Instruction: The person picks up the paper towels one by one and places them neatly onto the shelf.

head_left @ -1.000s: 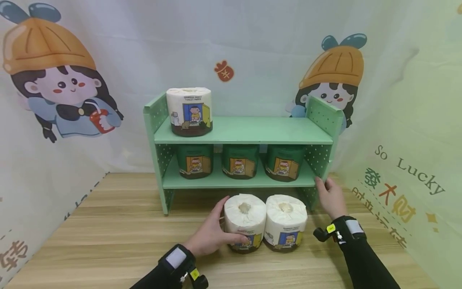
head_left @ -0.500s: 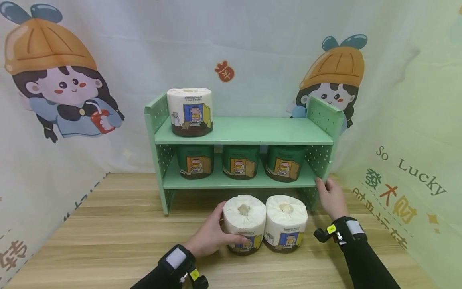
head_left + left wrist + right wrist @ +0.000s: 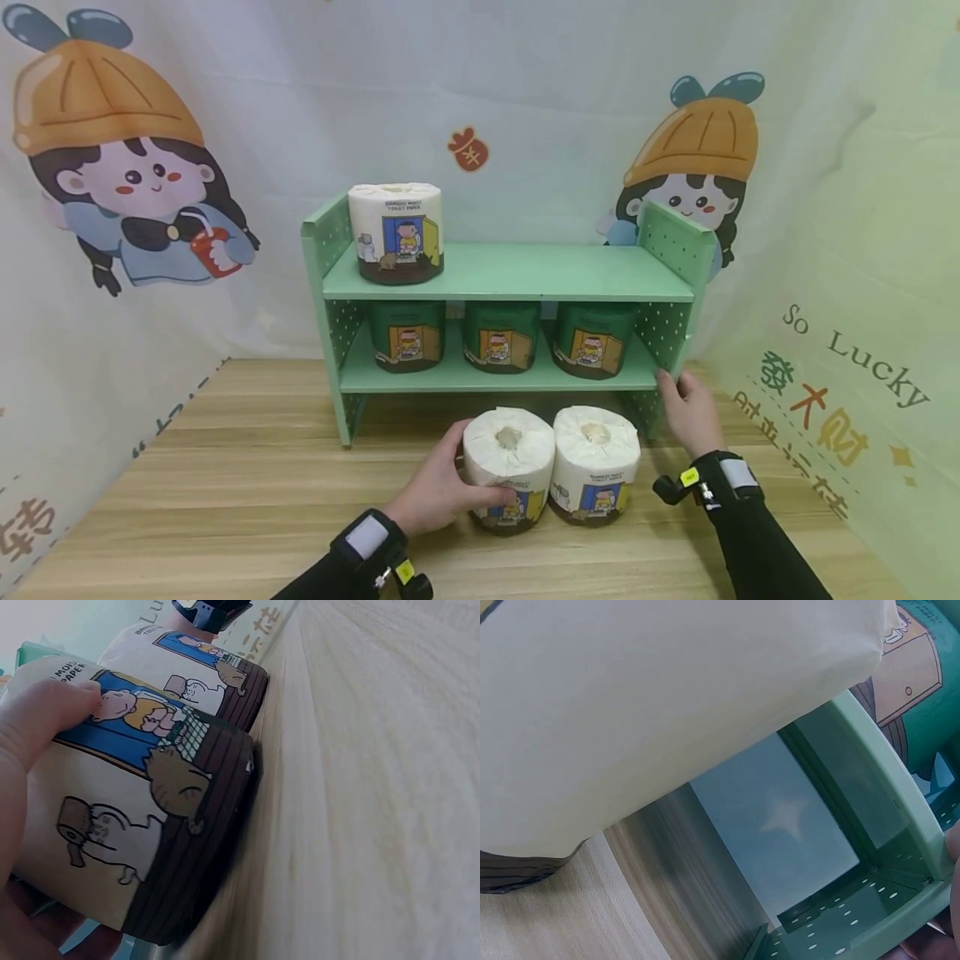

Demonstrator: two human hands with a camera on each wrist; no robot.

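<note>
My left hand [image 3: 438,483] grips a white-wrapped toilet paper roll [image 3: 506,462], thumb across its printed front and fingers round its left and far side. In the left wrist view the thumb [image 3: 52,712] presses on the wrapper; whether the base is fully on the table I cannot tell. A second white toilet paper roll [image 3: 592,458] stands upright close against its right side. My right hand [image 3: 688,410] holds the right side panel of the green shelf rack [image 3: 517,385] at its lower front edge. The right wrist view shows fingers [image 3: 930,945] around that panel, largely cut off.
On the top board another white roll [image 3: 397,237] stands at the left end. Several green-wrapped rolls [image 3: 498,337] line the lower board. The wooden table [image 3: 225,500] runs under everything, with a printed cloth backdrop [image 3: 540,100] behind and at the sides.
The roll in my left hand has shifted very slightly toward the table's front. My right hand keeps its hold on the rack, and the rolls on the boards stay put.
</note>
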